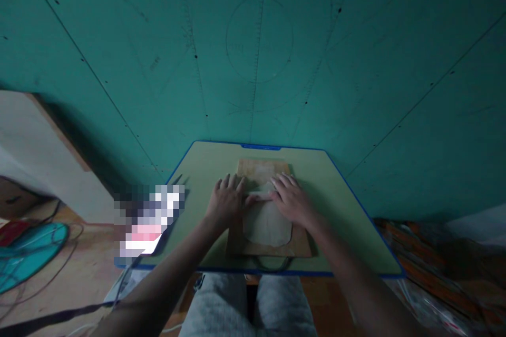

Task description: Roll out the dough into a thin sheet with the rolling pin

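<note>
A pale, thin slab (268,224) lies flat on a wooden board (272,251), rounded at its near end; whether it is dough or clay I cannot tell. Across the slab runs a light rolling pin (259,196), and only its middle shows between my hands. My left hand (227,197) is closed over the left end, thumb along the near side and fingers reaching over the far side. Over the right end my right hand (290,197) holds the pin the same way, its fingers pointing forward. Both ends of the pin are hidden under my palms.
The board rests on a pale green table (340,216) with a blue rim, against a green wall (261,52). A phone-like item (152,221), blurred out, lies at the table's left edge. A dark cord loop (272,268) sticks out at the board's near end.
</note>
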Motion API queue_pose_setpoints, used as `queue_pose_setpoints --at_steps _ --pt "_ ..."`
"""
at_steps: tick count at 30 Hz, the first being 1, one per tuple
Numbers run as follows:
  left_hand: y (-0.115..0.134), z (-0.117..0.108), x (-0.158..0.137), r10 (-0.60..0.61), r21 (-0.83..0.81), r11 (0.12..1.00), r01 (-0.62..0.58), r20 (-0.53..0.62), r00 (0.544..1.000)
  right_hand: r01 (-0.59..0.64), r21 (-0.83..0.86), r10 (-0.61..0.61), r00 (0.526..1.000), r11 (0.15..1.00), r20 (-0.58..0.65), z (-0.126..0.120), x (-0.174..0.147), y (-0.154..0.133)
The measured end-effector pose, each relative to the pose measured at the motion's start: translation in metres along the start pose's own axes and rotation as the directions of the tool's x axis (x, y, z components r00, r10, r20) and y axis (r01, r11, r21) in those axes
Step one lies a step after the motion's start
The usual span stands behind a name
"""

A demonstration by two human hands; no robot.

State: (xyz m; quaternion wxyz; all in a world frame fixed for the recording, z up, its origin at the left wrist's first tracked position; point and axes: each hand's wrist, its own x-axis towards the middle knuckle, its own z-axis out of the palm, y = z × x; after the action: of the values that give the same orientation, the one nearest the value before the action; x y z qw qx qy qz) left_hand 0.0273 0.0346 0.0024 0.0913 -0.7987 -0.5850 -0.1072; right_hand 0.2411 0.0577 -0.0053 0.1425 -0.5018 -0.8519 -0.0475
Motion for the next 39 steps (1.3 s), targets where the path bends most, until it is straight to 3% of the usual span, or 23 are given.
queue_pose_setpoints --at_steps 6,13,17,23,30,39 --pt "-0.008 0.005 0.027 -0.074 0.04 0.997 0.072 0.055 0.996 -0.036 -0.007 0.036 0.996 0.999 0.087 0.005 0.04 0.011" --pt "-0.018 0.017 0.051 -0.203 -0.035 0.978 0.208 0.106 0.973 -0.102 0.067 0.086 0.974 0.993 0.209 0.015 0.077 0.024" --pt "-0.027 0.019 0.068 -0.213 -0.073 0.971 0.227 0.158 0.964 -0.144 0.084 0.119 0.962 0.986 0.247 0.026 0.096 0.033" --pt "-0.035 0.023 0.082 -0.232 -0.107 0.963 0.247 0.13 0.964 -0.162 0.102 0.132 0.96 0.982 0.248 0.034 0.114 0.04" --pt "-0.028 0.017 0.073 -0.262 -0.078 0.957 0.279 0.182 0.948 -0.136 0.095 0.112 0.968 0.986 0.226 0.029 0.102 0.036" --pt "0.008 -0.003 0.017 -0.218 -0.037 0.975 0.22 0.046 0.975 -0.087 -0.014 0.088 0.988 0.996 0.125 0.009 0.046 0.015"
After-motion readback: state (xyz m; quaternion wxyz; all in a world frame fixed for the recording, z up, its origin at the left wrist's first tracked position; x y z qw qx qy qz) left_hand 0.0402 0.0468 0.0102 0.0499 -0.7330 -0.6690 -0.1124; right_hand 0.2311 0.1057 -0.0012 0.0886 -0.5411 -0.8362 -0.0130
